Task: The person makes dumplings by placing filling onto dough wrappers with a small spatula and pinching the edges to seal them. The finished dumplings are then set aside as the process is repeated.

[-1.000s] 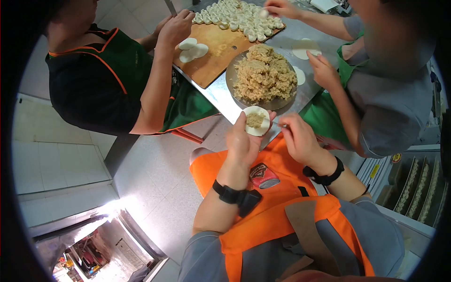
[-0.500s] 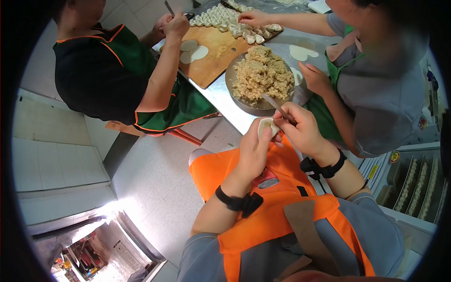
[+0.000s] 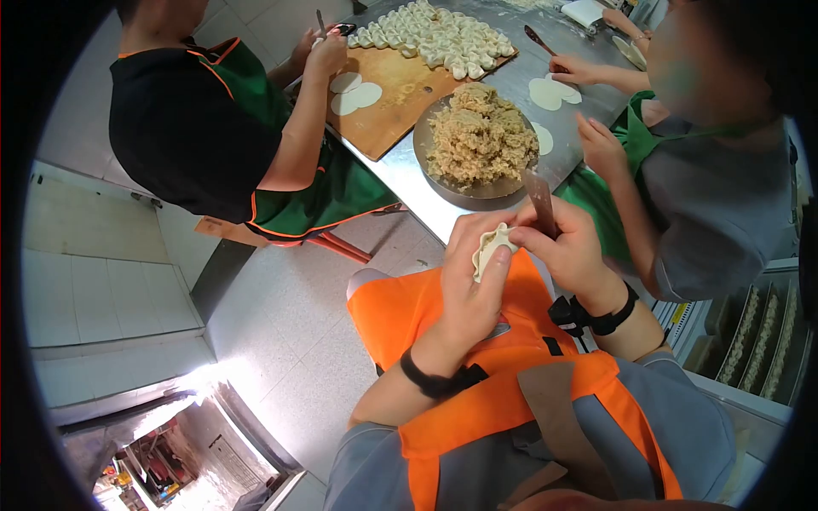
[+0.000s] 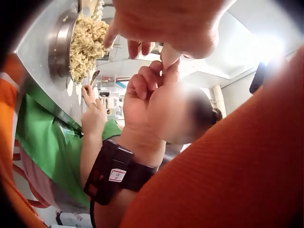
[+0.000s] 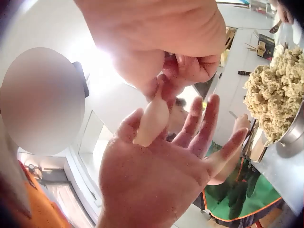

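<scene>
A folded dumpling (image 3: 492,249) with a wavy edge lies in my left hand (image 3: 469,285), thumb against its side, in the head view. My right hand (image 3: 573,247) pinches the dumpling's right end and also holds a spatula (image 3: 540,203) pointing up. In the right wrist view the left palm (image 5: 152,175) faces up under the pale dumpling (image 5: 153,121), with the right fingers on its tip. The left wrist view shows the right hand (image 4: 147,104) at the dumpling, partly hidden by the left hand (image 4: 166,23). A bowl of filling (image 3: 481,136) stands just beyond both hands.
Rows of dumplings (image 3: 430,36) cover the back of a wooden board (image 3: 375,128), with round wrappers (image 3: 356,98) in front. More wrappers (image 3: 550,92) lie on the metal table (image 3: 417,183). People in green aprons work on both sides. Trays (image 3: 758,341) stand at the right.
The flat, filled wrapper is now folded with a wavy edge. My right hand has come over to the wrapper, and its spatula now points up. The person at right has drawn a hand back from the dumplings.
</scene>
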The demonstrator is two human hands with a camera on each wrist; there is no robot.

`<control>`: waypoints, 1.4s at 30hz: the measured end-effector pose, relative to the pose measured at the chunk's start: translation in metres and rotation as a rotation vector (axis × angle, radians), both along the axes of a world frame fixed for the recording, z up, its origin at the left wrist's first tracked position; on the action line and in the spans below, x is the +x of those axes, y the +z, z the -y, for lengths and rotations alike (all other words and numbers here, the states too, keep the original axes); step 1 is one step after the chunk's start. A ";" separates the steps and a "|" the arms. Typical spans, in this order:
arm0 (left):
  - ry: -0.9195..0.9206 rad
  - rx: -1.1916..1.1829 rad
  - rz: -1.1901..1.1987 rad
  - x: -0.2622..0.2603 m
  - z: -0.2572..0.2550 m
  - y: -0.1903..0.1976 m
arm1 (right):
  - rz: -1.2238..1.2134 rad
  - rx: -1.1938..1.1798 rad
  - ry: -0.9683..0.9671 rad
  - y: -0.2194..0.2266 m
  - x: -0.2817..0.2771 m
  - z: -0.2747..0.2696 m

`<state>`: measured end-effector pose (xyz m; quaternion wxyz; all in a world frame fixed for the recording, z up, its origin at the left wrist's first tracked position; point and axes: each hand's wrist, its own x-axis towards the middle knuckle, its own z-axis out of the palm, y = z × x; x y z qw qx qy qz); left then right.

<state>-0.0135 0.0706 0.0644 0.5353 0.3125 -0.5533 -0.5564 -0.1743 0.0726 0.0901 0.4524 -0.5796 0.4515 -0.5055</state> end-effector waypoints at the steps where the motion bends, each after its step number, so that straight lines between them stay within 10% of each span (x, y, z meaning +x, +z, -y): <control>1: 0.031 -0.103 0.054 0.002 0.003 0.001 | -0.114 -0.049 -0.003 0.005 0.000 -0.002; 6: -0.040 -0.217 0.193 0.007 0.007 0.007 | -0.533 -0.386 0.022 0.013 -0.009 -0.002; 11: -0.434 0.347 -0.196 0.020 -0.004 0.034 | -0.380 -0.304 0.084 0.040 0.000 0.002; 15: -0.561 0.313 -0.191 0.030 -0.008 0.046 | -0.306 -0.498 0.235 0.025 0.008 0.011; 17: -0.562 0.175 -0.148 0.034 -0.007 0.034 | -0.330 -0.468 0.263 0.024 0.011 0.008; 21: 0.000 -0.624 0.264 0.019 -0.011 0.004 | -0.426 -0.571 0.242 0.020 0.015 0.008; 26: -0.219 0.309 -0.224 0.010 -0.016 0.046 | -0.393 -0.519 0.144 0.021 0.016 0.008; 29: -0.199 0.301 -0.194 0.015 -0.011 0.051 | -0.093 -0.059 0.109 0.045 0.013 -0.003; 36: -0.330 0.105 -0.062 0.019 0.001 0.024 | -0.445 -0.332 0.091 0.046 0.011 0.001; 42: -0.075 0.176 -0.040 0.022 -0.004 0.025 | -0.427 -0.143 0.030 0.050 0.009 0.005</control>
